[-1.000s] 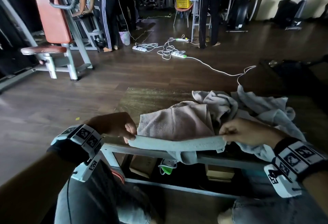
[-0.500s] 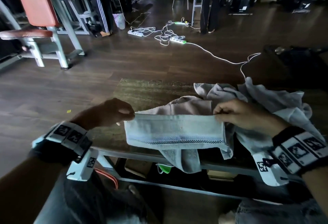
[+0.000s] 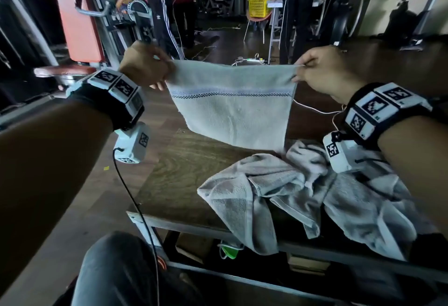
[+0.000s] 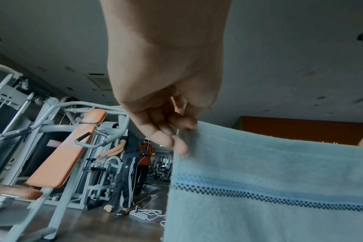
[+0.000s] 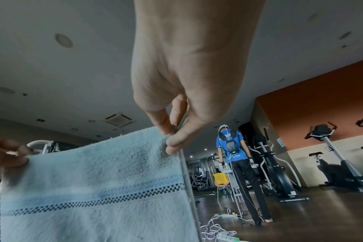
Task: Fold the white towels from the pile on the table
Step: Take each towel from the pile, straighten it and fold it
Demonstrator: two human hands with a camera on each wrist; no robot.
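A white towel [image 3: 232,109] with a dark checked stripe hangs spread in the air above the table. My left hand [image 3: 155,68] pinches its top left corner and my right hand [image 3: 308,69] pinches its top right corner. The towel [image 4: 269,188] fills the lower right of the left wrist view, below my left hand [image 4: 176,135]. In the right wrist view my right hand [image 5: 172,135] grips the towel [image 5: 97,196] at its corner. A crumpled pile of white towels [image 3: 303,196] lies on the table's right side and droops over the near edge.
The dark wooden table [image 3: 184,174] has a metal frame along its near edge. Beyond it stand an orange gym bench [image 3: 75,14], people [image 3: 298,2], a yellow basket [image 3: 258,7] and power strips with cables [image 3: 252,59] on the floor. My knee [image 3: 121,269] is below the table.
Both hands have lifted the towel from the table's near edge up into the air, and it now hangs open between them, clear of the pile.
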